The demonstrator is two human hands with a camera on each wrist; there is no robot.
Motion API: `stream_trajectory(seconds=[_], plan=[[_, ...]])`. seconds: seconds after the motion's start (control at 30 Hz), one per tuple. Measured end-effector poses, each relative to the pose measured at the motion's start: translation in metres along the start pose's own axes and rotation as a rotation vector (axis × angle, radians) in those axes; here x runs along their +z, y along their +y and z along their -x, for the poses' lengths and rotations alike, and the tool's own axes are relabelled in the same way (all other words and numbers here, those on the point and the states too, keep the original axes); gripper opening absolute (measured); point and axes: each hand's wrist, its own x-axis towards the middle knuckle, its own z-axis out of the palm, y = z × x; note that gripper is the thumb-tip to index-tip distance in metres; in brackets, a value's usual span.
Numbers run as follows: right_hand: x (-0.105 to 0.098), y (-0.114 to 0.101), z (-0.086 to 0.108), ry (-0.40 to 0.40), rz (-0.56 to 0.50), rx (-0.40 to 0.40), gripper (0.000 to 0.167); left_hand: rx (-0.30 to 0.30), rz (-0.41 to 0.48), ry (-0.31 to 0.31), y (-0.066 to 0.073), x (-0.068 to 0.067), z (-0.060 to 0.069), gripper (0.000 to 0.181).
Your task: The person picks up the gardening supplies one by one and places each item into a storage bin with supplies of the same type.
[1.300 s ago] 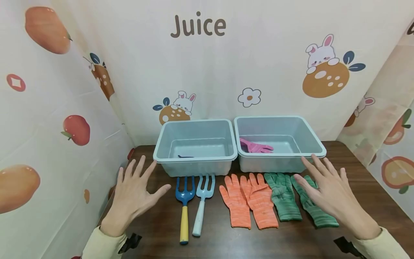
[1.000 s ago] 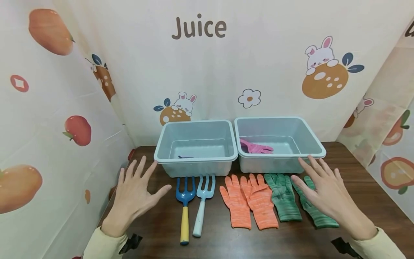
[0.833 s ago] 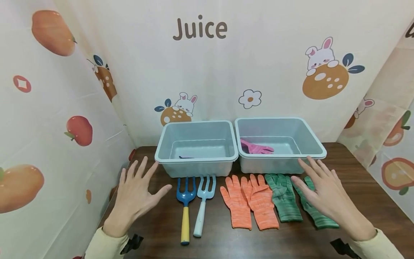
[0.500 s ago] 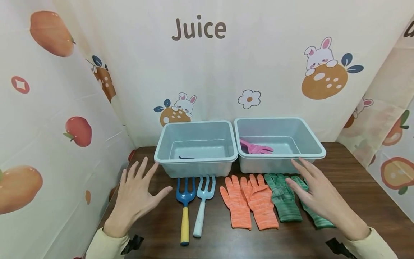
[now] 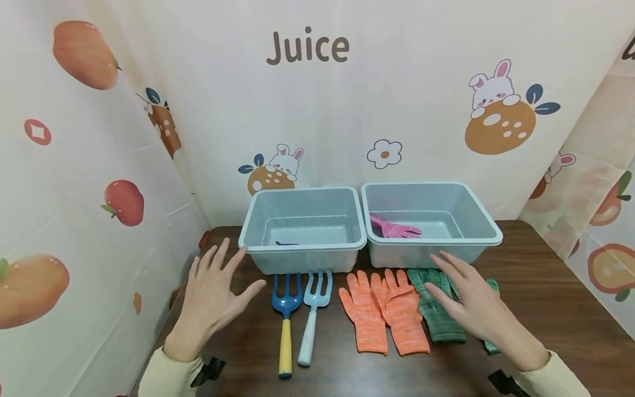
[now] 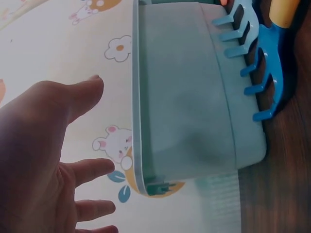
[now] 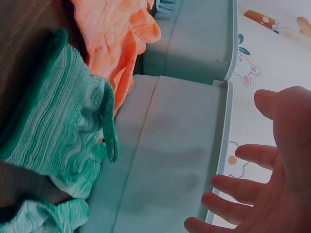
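My left hand hovers with spread fingers left of a blue garden fork with a yellow handle and a light-blue garden fork. Over the green gloves hangs my right hand, fingers extended and holding nothing; it hides much of the right green glove. Orange gloves lie between the forks and the green pair. In the right wrist view the green glove appears below the hand, beside the bin wall. The left wrist view shows my left hand empty near the left bin.
Two pale blue bins stand at the back, the left bin with a small dark item and the right bin with a pink hand-shaped tool. A printed curtain encloses the brown table.
My right hand has moved left, from over the outer green glove towards the inner one. The left hand stays almost where it was, and the view has shifted slightly.
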Motion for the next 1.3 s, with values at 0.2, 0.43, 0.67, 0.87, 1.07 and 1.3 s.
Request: stream_trajectory(seconds=[0.2,0.43,0.67,0.87,1.07,1.3], plan=[[0.005,-0.005,-0.001,0.004,0.001,-0.011,0.068,0.007,0.027,0.018,0.003,0.004,-0.005,0.079],[0.016,-0.013,-0.001,-0.002,0.020,0.019,0.065,0.021,0.053,0.055,0.006,0.012,-0.010,0.073],[0.024,-0.023,-0.003,-0.031,0.015,0.052,0.063,0.035,0.064,0.086,0.009,0.015,-0.014,0.073],[0.029,-0.026,-0.001,-0.047,-0.001,0.057,0.062,0.014,0.060,0.067,0.010,0.015,-0.017,0.071],[0.033,-0.035,-0.001,-0.049,-0.039,0.094,0.058,0.002,0.088,0.052,0.016,0.010,-0.025,0.066],[0.040,-0.046,-0.004,-0.087,-0.095,0.137,0.059,-0.013,0.159,0.054,0.018,0.011,-0.030,0.059]])
